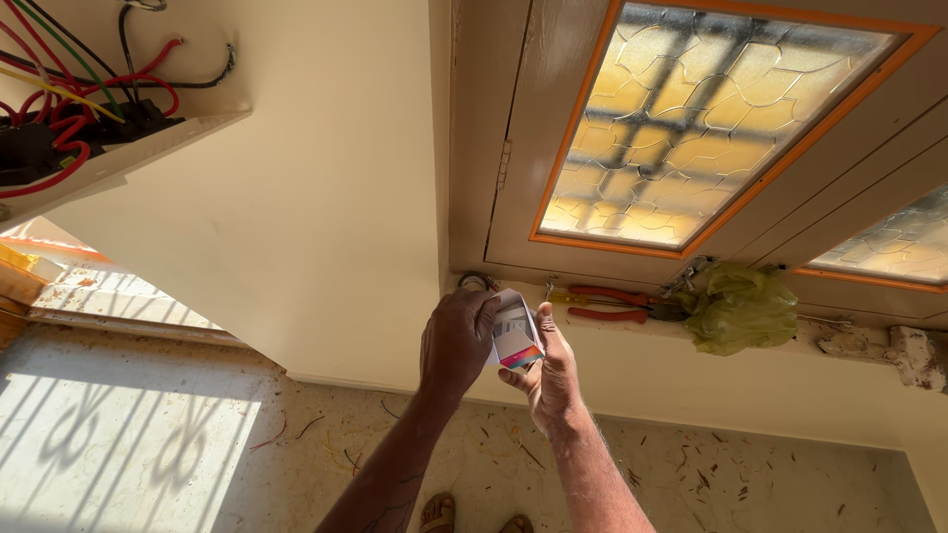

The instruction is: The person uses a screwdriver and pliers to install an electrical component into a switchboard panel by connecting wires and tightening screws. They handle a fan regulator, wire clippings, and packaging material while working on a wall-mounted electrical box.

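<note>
**A:** Closest to the camera, what do the hands show?

**B:** Two bare hands meet at chest height over a small white carton (515,334) with a coloured corner. The left hand (456,341) wraps its fingers over the carton's top flap; the right hand (553,373) grips it from below and the side. Both are closed on the carton, pressed close together.

**A:** Which step is this?

**B:** By my reading, the opening of the pack: the top flap stands lifted. The next move calls for a steady lower grip while the upper fingers clear the flap. Whether anything is inside, the view does not show.

**A:** And just behind?

**B:** A narrow window ledge (859,347) carries red-handled pliers (604,304), a screwdriver with a yellow grip, a crumpled green plastic bag (739,308) and bits of broken plaster.

**A:** Farther off?

**B:** A brown window frame with orange-edged patterned glass (691,118), sunlit. At upper left, an open switch box (89,138) spills red, black, green and yellow wires. Below, a speckled floor (750,474) littered with wire offcuts, sandalled toes at the bottom edge.
</note>
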A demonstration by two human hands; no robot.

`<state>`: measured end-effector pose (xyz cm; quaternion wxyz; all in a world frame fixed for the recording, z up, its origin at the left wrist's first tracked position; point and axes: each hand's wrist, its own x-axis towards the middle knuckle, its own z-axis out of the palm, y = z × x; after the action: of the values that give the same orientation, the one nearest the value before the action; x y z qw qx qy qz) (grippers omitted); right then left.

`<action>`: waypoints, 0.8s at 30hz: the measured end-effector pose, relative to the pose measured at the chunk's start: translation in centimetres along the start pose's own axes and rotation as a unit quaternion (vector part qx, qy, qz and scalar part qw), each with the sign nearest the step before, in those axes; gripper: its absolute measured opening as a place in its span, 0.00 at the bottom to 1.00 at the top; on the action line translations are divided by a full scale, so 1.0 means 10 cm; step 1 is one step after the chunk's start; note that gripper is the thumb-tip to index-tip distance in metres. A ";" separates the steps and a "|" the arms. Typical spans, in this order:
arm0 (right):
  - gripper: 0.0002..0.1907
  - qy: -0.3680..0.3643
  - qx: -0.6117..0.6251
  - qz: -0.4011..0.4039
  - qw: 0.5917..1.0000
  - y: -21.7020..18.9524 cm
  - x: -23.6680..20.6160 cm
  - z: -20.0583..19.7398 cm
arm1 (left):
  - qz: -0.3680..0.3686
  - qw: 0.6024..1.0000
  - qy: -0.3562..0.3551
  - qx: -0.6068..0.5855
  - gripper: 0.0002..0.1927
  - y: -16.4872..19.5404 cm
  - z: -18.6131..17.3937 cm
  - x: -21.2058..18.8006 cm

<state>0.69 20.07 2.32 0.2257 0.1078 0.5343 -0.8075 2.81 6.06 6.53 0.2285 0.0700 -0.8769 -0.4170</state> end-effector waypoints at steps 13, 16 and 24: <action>0.34 0.071 -0.033 -0.103 0.992 0.23 0.02 0.51 | -0.051 0.974 -0.029 -0.220 0.09 -0.50 -0.11 0.22; 0.34 -0.027 0.080 -0.120 0.989 0.35 0.04 0.66 | -0.089 0.966 -0.060 -0.235 0.11 -0.67 -0.27 0.40; 0.38 -0.016 0.176 -0.187 0.966 0.77 -0.02 0.97 | -0.169 0.935 -0.154 -0.271 0.17 -1.05 -0.56 0.58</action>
<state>5.24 8.79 0.09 0.0569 0.0308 0.3903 -0.9184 -0.44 -6.40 3.59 0.0276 0.0874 -0.7306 -0.6766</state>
